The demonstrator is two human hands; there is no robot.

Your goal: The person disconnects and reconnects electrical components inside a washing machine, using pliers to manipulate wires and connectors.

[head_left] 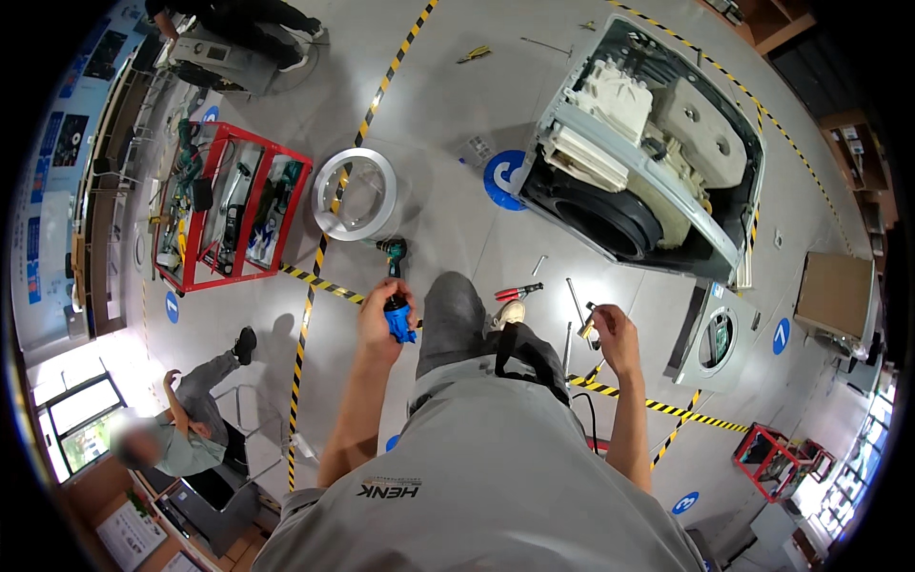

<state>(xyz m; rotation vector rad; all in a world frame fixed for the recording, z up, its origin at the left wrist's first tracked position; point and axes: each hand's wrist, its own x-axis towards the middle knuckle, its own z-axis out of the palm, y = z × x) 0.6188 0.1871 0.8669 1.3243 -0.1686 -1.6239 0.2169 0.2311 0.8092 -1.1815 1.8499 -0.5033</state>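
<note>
My left hand [378, 319] is closed around a small blue and black part [398, 322], whose exact kind I cannot make out. Out to the right, the bent fingers of my right hand [618, 336] pinch a small dark and brass-coloured piece [588, 324], also too small to name. Just beyond my left hand, a green and black cordless drill [393, 252] lies on the floor. Between my hands, red-handled pliers [519, 292] rest beside my shoe [512, 313]. Metal rods [577, 300] lie near my right hand.
An opened washing machine [658, 143] with its drum showing stands ahead right. Its front panel [715, 338] lies nearer. A round door ring [355, 194] and a red tool cart [238, 210] are to the left. Another person [195, 429] sits at lower left; someone else [253, 24] works at far left.
</note>
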